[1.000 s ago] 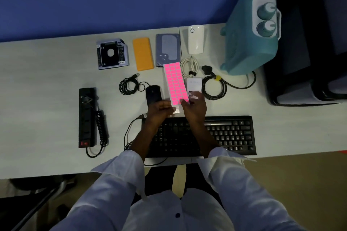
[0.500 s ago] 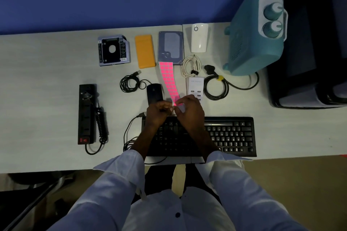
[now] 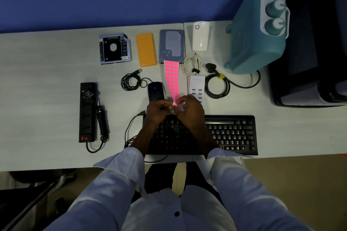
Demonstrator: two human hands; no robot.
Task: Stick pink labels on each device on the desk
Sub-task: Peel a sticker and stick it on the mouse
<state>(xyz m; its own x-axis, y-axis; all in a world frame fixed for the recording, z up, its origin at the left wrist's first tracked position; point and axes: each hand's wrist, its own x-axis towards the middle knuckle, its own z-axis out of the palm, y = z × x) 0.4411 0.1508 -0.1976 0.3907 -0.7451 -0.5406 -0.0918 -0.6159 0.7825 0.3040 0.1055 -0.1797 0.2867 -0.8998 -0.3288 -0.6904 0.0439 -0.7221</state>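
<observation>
I see no device labelled yet | left hand (image 3: 158, 111) and right hand (image 3: 190, 111) both pinch near end of pink label sheet (image 3: 172, 78), over surface (image 3: 47, 80) between mouse (image 3: 155, 91) and USB charger (image 3: 196, 88) | first peel, I judge

white charger (image 3: 197, 88), centre of frame: faint grey print along its far edge, seemingly "USB Charger"
white plug-in unit (image 3: 200, 38), upper centre: ring sign near its far end
keyboard (image 3: 231, 133), lower centre: key legends too small to read
drive caddy (image 3: 114, 48), upper left: stickers too small to read
</observation>
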